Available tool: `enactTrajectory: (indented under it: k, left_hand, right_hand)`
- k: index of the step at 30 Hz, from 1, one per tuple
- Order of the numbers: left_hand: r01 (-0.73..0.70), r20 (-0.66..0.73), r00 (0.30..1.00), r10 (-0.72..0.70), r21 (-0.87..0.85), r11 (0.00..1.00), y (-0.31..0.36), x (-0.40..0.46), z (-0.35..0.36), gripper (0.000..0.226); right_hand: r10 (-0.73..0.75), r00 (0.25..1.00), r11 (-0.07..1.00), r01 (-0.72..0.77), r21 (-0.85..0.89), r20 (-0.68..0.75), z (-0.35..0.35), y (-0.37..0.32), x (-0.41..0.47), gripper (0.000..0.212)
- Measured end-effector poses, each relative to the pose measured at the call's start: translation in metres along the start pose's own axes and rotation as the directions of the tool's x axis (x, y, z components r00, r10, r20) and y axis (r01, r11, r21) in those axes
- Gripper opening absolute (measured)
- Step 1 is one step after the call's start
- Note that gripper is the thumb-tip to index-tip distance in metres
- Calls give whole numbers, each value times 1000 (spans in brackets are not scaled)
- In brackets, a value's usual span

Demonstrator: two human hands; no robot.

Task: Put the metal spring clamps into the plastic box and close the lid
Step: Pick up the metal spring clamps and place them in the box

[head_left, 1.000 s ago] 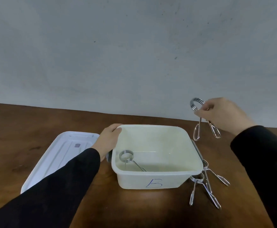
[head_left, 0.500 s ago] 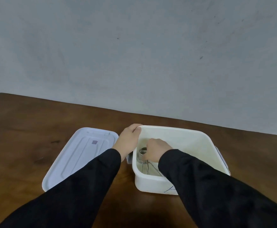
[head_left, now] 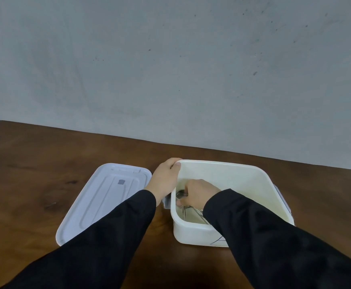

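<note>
A cream plastic box (head_left: pixel 243 176) stands open on the brown wooden table. My left hand (head_left: pixel 166 180) grips its far left corner rim, thumb inside. My right hand (head_left: pixel 197 193) is down inside the box at its left end, fingers closed around the coil of a metal spring clamp (head_left: pixel 180 195). Wire legs of clamps (head_left: pixel 193 213) lie on the box floor under my hand; my right sleeve hides part of them. The white lid (head_left: pixel 105 197) lies flat on the table to the left of the box.
A grey wall rises behind the table's far edge. My right forearm covers the table to the right of the box. The box has grey latches, one on its right side (head_left: pixel 283 201) and one at the left (head_left: pixel 167 202).
My right hand brought a clamp from up at the right down into the box. The view swung left, so the loose clamps beside the box dropped out of sight.
</note>
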State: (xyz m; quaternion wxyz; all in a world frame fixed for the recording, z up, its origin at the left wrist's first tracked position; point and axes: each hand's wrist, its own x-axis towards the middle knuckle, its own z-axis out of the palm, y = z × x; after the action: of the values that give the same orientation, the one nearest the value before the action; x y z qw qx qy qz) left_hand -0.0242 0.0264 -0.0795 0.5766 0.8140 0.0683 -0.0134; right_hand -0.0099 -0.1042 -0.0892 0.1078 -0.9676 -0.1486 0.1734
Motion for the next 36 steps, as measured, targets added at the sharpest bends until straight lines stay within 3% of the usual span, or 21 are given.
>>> enactTrajectory:
  k: [4, 7, 10, 12, 15, 17, 20, 24, 29, 36]
  left_hand:
    - [10, 4, 1000, -10, -6, 1000, 3, -2, -2, 36]
    - [12, 3, 1000, -12, -26, 1000, 4, -3, -3, 36]
    - [8, -4, 1000, -8, -36, 999, 4, -3, -3, 36]
    - [3, -15, 1000, -3, -32, 999, 4, -2, -2, 36]
    - [5, -32, 999, -6, -27, 1000, 4, -2, 1, 35]
    - [11, -39, 999, -12, -32, 999, 5, -2, 2, 35]
    - [19, -50, 999, -21, -34, 999, 7, -3, 5, 35]
    - [12, -53, 999, -14, -43, 999, 10, -7, 6, 34]
    - [15, -42, 999, -18, -70, 997, 11, -9, 5, 33]
    - [10, -49, 999, -12, -57, 998, 15, -12, 5, 27]
  right_hand:
    - [-19, 999, 999, 18, -47, -28, -17, 4, -14, 38]
    - [-31, 965, 996, 53, 78, -261, -56, 23, -35, 34]
    - [116, 831, 973, 15, 231, -544, -105, 77, -59, 39]
    - [250, 759, 948, -65, 312, -602, -129, 128, -78, 33]
    - [468, 782, 857, -287, 427, -412, -128, 203, -100, 22]
    - [504, 828, 853, -433, 291, -246, -101, 239, -109, 19]
    - [536, 835, 837, -506, 210, -124, -55, 260, -116, 24]
    - [498, 865, 861, -485, 154, -57, -27, 260, -109, 36]
    - [520, 854, 852, -516, 91, -30, -15, 254, -97, 22]
    - [556, 828, 830, -547, 109, -71, -24, 258, -94, 20]
